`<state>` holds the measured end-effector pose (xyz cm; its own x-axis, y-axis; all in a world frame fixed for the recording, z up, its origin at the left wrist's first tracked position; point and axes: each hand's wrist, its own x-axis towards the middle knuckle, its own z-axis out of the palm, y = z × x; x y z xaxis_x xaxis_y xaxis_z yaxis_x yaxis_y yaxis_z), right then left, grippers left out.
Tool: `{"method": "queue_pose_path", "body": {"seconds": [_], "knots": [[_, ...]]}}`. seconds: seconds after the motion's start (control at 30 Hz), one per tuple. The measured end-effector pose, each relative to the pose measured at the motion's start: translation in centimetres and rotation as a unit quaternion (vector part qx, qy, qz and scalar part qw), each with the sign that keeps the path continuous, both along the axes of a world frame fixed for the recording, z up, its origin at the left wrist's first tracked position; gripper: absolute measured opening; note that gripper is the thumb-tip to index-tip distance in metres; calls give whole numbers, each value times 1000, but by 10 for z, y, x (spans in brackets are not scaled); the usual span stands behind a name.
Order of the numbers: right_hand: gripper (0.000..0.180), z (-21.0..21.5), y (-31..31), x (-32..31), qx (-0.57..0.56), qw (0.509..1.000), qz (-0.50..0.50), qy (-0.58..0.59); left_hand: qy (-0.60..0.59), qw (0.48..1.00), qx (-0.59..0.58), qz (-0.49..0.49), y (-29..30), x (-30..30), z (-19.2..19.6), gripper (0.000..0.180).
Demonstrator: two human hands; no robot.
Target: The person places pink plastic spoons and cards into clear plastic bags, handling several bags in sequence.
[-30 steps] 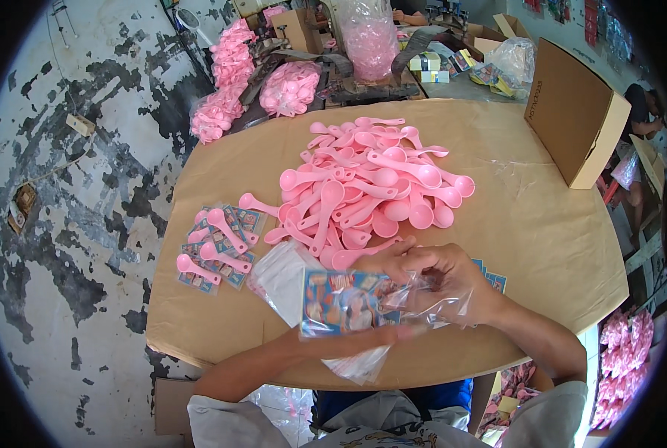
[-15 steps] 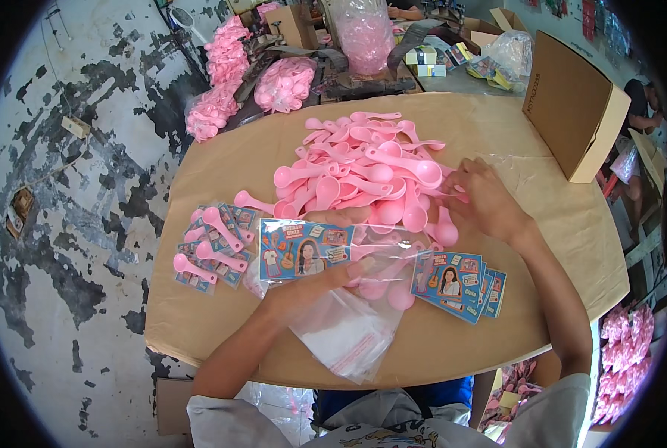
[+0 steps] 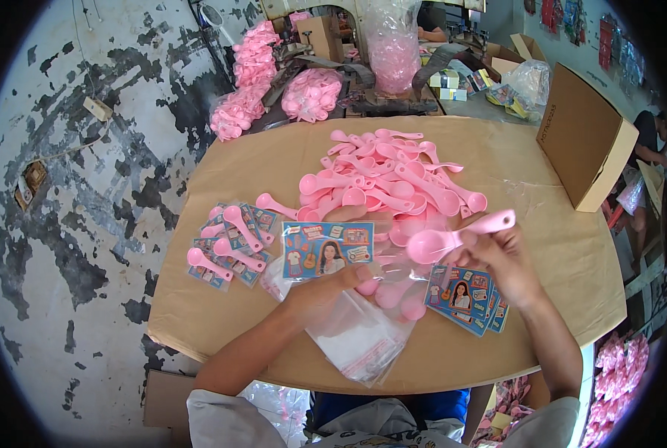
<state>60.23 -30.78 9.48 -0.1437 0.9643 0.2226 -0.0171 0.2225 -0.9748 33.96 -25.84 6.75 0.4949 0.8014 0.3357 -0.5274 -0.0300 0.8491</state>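
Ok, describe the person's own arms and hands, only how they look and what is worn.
Both forearms are bare from the elbow down. The left hand and right hand wear no gloves; no rings, watch or bracelet can be made out. Short light grey sleeves cover the upper arms at the lower edge of the picture, on a pale top.

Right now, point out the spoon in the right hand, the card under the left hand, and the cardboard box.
Spoon (image 3: 432,244), head view, bowl.
Card (image 3: 326,249), head view, printed face.
Box (image 3: 578,134), head view, side panel.
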Motion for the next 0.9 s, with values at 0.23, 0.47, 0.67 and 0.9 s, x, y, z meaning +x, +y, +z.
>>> {"method": "queue_pose_path", "body": {"seconds": [0.23,0.47,0.67,0.9], "knots": [[26,8,-3,-22,104,986,126,-28,90,980,-174,-29,-11,1,-31,64],[7,57,-5,-21,237,960,-107,-101,-48,995,-82,17,0,19,0,59],[7,106,-2,-42,197,913,-129,-332,168,945,224,168,4,4,8,67],[13,83,12,-57,226,936,-50,-265,320,925,197,50,-19,17,1,65]]}}
